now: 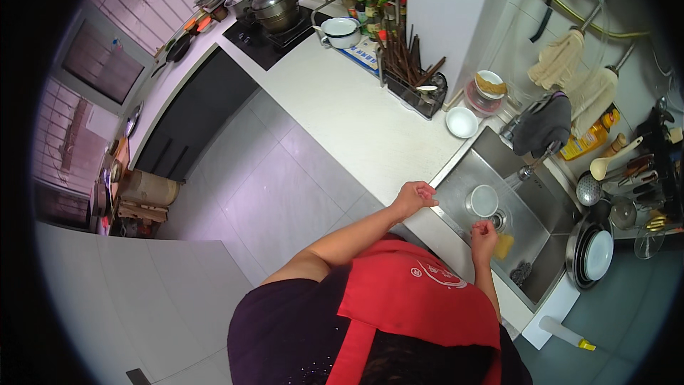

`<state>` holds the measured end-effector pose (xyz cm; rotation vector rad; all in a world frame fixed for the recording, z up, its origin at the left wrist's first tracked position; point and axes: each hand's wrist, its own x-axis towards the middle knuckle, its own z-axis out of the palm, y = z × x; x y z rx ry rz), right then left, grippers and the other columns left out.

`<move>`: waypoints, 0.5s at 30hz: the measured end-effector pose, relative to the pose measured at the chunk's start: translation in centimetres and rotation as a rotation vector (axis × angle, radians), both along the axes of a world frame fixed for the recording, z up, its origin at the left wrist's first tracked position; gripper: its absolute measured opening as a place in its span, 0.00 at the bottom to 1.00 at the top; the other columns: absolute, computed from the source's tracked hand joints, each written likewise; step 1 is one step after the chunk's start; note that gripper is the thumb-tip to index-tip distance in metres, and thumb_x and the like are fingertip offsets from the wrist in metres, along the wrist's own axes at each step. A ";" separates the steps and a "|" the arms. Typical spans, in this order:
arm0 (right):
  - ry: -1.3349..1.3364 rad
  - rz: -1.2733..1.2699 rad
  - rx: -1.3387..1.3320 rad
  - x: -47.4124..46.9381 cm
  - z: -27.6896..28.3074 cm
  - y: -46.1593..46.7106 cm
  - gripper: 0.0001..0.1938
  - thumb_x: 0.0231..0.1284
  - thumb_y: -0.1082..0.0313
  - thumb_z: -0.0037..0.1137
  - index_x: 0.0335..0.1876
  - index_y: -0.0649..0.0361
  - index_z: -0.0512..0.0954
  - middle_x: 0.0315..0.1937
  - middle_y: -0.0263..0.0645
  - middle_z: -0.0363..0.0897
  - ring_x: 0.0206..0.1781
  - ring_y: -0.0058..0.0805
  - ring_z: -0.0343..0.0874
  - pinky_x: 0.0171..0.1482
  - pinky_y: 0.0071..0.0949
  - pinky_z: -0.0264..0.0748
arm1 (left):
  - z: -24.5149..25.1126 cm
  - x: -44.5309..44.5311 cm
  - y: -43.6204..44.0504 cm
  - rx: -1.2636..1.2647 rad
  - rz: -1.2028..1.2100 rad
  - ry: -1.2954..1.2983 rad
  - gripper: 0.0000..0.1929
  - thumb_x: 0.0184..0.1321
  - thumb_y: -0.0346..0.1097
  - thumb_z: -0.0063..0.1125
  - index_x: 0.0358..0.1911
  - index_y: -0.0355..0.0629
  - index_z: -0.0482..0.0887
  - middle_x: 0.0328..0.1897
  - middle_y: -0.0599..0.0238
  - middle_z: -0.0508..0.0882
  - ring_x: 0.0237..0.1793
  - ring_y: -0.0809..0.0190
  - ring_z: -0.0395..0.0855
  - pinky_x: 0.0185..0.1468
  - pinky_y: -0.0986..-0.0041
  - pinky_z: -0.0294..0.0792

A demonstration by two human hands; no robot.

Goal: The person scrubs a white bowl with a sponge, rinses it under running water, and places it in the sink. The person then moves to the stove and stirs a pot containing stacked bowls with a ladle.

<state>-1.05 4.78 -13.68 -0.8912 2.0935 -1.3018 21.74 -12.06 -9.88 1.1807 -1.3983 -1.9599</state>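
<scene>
Over the front rim of the stainless steel sink (539, 248), my left hand (416, 199) has loosely curled fingers with nothing visible in them. My right hand (483, 232) hovers just below a white bowl (484, 200), its fingers bent and a small gap between thumb and fingers; no object shows in it. The bowl sits in the sink beside the drain (499, 219). Right of my right hand lies a yellow sponge (503, 246). A dark scouring pad (520, 274) is farther along the basin. Faint streaks like running water leave the tap (526, 172).
Another white bowl (462, 122) stands on the counter (342, 101) behind the sink's left corner. A chopstick holder (414, 93) is farther left. Nested pans and bowls (590, 254) stand at right, near a ladle (601, 167). Gloves (558, 59) hang on the wall.
</scene>
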 end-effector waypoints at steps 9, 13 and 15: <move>-0.030 -0.024 0.003 1.2 -1.2 1.0 0.07 0.59 0.79 0.60 0.33 0.60 0.72 0.24 0.30 0.76 0.28 0.16 0.74 0.34 0.21 0.75 | -2.6 2.1 -0.4 -0.003 0.024 0.085 0.11 0.62 0.29 0.69 0.46 0.36 0.86 0.35 0.66 0.87 0.35 0.70 0.83 0.43 0.78 0.75; -0.035 -0.047 -0.023 -0.1 -3.5 2.4 0.12 0.61 0.82 0.58 0.32 0.55 0.68 0.25 0.24 0.70 0.28 0.14 0.71 0.32 0.23 0.80 | -3.5 2.0 -0.2 -0.080 -0.049 0.051 0.11 0.64 0.32 0.67 0.48 0.39 0.86 0.37 0.65 0.87 0.34 0.69 0.83 0.41 0.77 0.75; -0.024 -0.090 0.002 -1.2 -4.3 3.2 0.13 0.62 0.81 0.58 0.31 0.53 0.66 0.25 0.23 0.66 0.28 0.13 0.68 0.32 0.23 0.79 | -3.4 1.7 -0.2 -0.125 -0.073 -0.040 0.10 0.63 0.32 0.65 0.47 0.40 0.86 0.35 0.66 0.87 0.34 0.69 0.82 0.42 0.75 0.76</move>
